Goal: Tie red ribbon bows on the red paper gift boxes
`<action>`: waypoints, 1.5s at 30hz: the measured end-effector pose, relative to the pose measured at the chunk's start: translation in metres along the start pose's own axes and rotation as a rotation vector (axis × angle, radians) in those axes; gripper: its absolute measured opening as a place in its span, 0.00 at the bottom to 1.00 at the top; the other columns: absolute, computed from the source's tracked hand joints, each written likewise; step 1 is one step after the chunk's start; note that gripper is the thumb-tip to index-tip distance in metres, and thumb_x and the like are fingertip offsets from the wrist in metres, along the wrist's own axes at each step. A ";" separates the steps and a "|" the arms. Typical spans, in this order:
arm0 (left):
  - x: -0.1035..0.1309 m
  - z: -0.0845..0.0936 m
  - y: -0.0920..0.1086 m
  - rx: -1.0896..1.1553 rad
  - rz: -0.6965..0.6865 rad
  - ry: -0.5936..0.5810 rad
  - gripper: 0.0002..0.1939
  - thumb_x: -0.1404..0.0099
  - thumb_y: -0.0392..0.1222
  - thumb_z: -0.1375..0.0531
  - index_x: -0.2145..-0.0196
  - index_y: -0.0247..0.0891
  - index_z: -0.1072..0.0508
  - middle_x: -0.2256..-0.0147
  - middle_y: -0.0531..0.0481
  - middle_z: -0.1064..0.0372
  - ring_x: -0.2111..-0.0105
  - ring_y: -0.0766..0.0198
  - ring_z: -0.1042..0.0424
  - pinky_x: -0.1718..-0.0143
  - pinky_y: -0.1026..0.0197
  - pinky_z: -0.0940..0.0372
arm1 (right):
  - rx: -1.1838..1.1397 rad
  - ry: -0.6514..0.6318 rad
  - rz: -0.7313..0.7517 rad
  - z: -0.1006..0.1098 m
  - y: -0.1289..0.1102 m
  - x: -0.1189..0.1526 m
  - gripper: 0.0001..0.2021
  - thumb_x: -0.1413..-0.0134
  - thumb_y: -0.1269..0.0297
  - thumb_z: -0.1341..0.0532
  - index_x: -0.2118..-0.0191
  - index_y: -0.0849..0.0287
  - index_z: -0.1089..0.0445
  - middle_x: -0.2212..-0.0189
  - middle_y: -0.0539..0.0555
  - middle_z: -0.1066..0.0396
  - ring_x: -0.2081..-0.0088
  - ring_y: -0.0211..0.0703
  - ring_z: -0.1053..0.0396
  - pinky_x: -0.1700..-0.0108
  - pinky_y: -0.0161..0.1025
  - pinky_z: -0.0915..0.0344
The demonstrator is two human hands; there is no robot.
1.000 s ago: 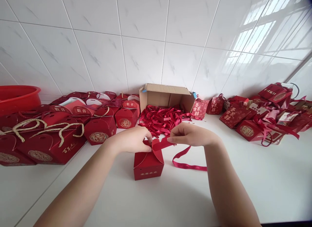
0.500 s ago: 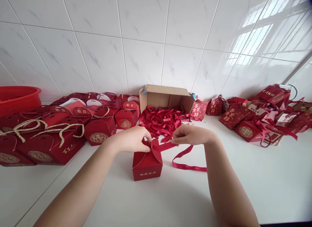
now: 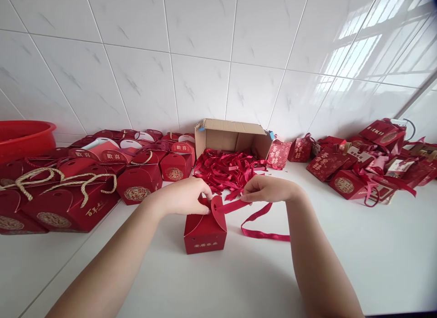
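Note:
A small red gift box point(image 3: 205, 236) with gold lettering stands upright on the white counter point(image 3: 252, 279) in front of me. My left hand point(image 3: 189, 195) is closed on the box's top flaps from the left, thumb and fingers around them. A red ribbon point(image 3: 259, 234) passes into the hole in the upright tab at the box's top. Just right of the tab, my right hand point(image 3: 264, 188) pinches the ribbon between thumb and fingers. The rest of it curls over the counter and goes behind my right forearm. The ribbon's other end at the box is hidden.
Behind the gift box, a cardboard carton point(image 3: 235, 125) lies open with a heap of red ribbons point(image 3: 227, 170) spilling out. Red boxes with cord handles point(image 3: 87, 204) crowd the left, beside a red basin point(image 3: 25, 140). Smaller ribboned red boxes point(image 3: 344, 183) pile up at right. Tiled wall behind.
Hardly anything differs. The gift box sits very slightly further left, and my right hand has shifted a touch to the right with the ribbon.

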State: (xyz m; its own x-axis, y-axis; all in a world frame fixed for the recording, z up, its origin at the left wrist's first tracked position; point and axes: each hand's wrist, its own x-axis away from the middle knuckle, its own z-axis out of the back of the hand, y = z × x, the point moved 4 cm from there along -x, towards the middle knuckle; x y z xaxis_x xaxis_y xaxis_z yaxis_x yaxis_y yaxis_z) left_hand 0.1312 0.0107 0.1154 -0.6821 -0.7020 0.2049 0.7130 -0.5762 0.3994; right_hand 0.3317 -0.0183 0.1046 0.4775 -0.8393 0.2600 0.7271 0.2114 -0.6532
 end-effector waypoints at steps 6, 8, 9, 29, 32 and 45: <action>0.000 0.000 0.000 -0.003 0.003 0.001 0.14 0.48 0.50 0.40 0.65 0.45 0.21 0.62 0.50 0.24 0.63 0.56 0.26 0.65 0.62 0.36 | -0.012 -0.006 0.008 0.000 0.002 -0.001 0.15 0.46 0.57 0.43 0.77 0.61 0.33 0.81 0.45 0.43 0.78 0.32 0.50 0.76 0.35 0.54; 0.000 0.000 0.000 0.006 -0.007 -0.014 0.13 0.47 0.49 0.40 0.65 0.45 0.21 0.63 0.51 0.24 0.63 0.56 0.27 0.65 0.63 0.36 | -0.038 -0.008 0.030 0.000 0.001 -0.001 0.15 0.46 0.57 0.43 0.78 0.61 0.34 0.81 0.45 0.43 0.78 0.32 0.50 0.76 0.35 0.54; 0.000 -0.001 0.000 0.012 -0.011 -0.019 0.13 0.47 0.49 0.40 0.66 0.45 0.21 0.63 0.50 0.24 0.63 0.56 0.27 0.65 0.63 0.36 | -0.051 -0.010 0.036 0.000 0.001 -0.001 0.15 0.46 0.57 0.43 0.78 0.61 0.34 0.81 0.45 0.43 0.78 0.32 0.50 0.76 0.35 0.54; -0.003 -0.004 -0.004 0.015 0.022 -0.008 0.14 0.45 0.53 0.41 0.65 0.45 0.22 0.59 0.49 0.26 0.62 0.55 0.27 0.67 0.61 0.37 | -0.049 0.043 -0.011 -0.001 -0.006 -0.006 0.16 0.47 0.56 0.42 0.77 0.62 0.32 0.83 0.45 0.43 0.80 0.31 0.52 0.77 0.34 0.55; -0.004 -0.004 0.001 0.026 -0.018 -0.013 0.12 0.44 0.51 0.42 0.67 0.46 0.21 0.59 0.52 0.24 0.62 0.57 0.27 0.68 0.62 0.38 | -0.039 0.047 -0.019 -0.002 -0.006 -0.005 0.15 0.47 0.56 0.42 0.77 0.62 0.31 0.83 0.45 0.44 0.80 0.30 0.52 0.77 0.34 0.55; -0.006 -0.004 0.004 0.089 -0.043 -0.051 0.11 0.43 0.46 0.41 0.64 0.48 0.21 0.55 0.56 0.25 0.56 0.58 0.28 0.59 0.62 0.36 | 0.025 0.030 -0.051 -0.002 -0.003 -0.001 0.13 0.50 0.59 0.42 0.80 0.60 0.37 0.82 0.45 0.44 0.79 0.31 0.51 0.78 0.34 0.56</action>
State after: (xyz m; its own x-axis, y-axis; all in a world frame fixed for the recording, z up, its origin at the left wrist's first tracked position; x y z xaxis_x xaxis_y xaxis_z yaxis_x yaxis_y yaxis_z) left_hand 0.1384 0.0112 0.1125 -0.7205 -0.6541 0.2302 0.6674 -0.5641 0.4862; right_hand 0.3280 -0.0192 0.1050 0.4247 -0.8639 0.2707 0.7622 0.1798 -0.6219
